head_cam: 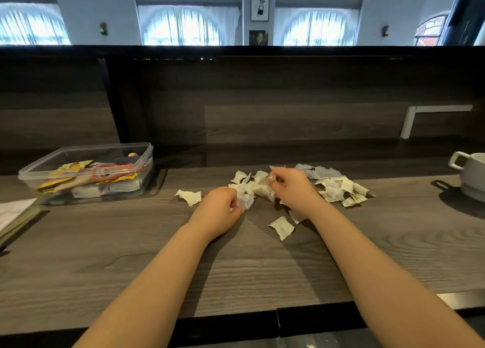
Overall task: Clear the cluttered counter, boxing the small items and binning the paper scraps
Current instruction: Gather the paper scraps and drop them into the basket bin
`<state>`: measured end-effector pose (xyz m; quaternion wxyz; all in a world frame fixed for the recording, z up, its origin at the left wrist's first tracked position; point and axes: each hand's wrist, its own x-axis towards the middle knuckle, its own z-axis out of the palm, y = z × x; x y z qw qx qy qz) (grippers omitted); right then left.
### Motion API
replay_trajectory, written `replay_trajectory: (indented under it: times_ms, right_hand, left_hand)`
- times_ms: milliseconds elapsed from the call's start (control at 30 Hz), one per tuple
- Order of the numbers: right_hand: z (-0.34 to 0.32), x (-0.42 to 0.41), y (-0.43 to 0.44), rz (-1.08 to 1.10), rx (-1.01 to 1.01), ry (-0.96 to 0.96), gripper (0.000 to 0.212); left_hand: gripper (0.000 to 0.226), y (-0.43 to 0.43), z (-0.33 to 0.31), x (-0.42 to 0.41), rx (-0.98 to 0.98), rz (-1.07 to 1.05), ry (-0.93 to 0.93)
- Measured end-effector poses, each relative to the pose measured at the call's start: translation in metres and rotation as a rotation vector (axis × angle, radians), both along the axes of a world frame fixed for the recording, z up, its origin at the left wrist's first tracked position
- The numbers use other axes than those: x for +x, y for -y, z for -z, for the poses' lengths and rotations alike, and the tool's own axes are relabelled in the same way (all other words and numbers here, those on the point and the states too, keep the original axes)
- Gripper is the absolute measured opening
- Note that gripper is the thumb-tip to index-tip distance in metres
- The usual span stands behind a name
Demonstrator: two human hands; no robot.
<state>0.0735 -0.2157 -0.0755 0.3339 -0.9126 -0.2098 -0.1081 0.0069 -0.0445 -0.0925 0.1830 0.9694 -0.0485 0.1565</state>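
far left edge has a stack of pale paper (pixel 15 214), then a clear plastic box (pixel 110 145) holding yellow sauce packets (pixel 74 165) and a red ring thing (pixel 105 172), all on the dark wood-grain table (pixel 157 256). one torn cream paper scrap (pixel 190 197) lies loose right of the box. left grip (pixel 219 211) pinches a crumpled white wad (pixel 245 199), and right grip (pixel 294 187) is curled round a bunch of scraps (pixel 262 187) mid-table. a pile of torn scraps (pixel 338 187) sits just right of that, with a white mug (pixel 472 174) at the right edge.
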Motion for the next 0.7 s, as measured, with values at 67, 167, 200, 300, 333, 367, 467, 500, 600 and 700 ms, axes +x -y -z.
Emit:
replay_trajectory:
  times_ms: [67,167,200,300,333,367,467,500,600,700]
  right_hand:
    - [-0.008,-0.001,0.000,0.021,0.158,-0.056,0.019]
    - [-0.017,-0.005,0.002,0.021,0.422,-0.177,0.025]
    - [-0.018,-0.006,0.002,0.015,0.501,-0.222,0.027]
    - [-0.026,-0.013,0.000,0.037,0.708,-0.315,0.031]
    - [-0.029,-0.014,0.000,0.078,0.759,-0.336,0.030]
    - [-0.031,-0.015,0.000,0.122,0.792,-0.354,0.030]
    - [-0.032,-0.017,0.003,0.085,0.827,-0.392,0.030]
    - [-0.032,-0.019,0.004,0.077,0.799,-0.402,0.032]
    - [-0.028,-0.023,0.002,0.072,0.628,-0.307,0.033]
    - [-0.016,-0.020,-0.004,0.023,0.290,-0.139,0.032]
  left_hand:
    - [0.037,-0.001,0.000,0.001,-0.042,-0.002,0.006]
    - [0.032,-0.002,0.001,0.002,-0.077,0.002,0.021]
    - [0.032,-0.002,0.002,0.003,-0.083,0.010,0.021]
    - [0.025,0.001,0.001,0.002,-0.071,-0.005,-0.015]
    - [0.019,0.001,0.000,0.001,-0.063,-0.010,-0.007]
    - [0.014,0.002,0.000,0.001,-0.065,-0.004,0.010]
    - [0.010,0.005,-0.003,-0.002,-0.115,-0.003,0.042]
    - [0.020,0.006,-0.003,-0.002,-0.127,-0.016,0.037]
    - [0.030,0.004,-0.003,0.001,-0.163,-0.085,0.064]
    - [0.023,-0.003,-0.011,-0.001,-0.346,-0.202,0.243]
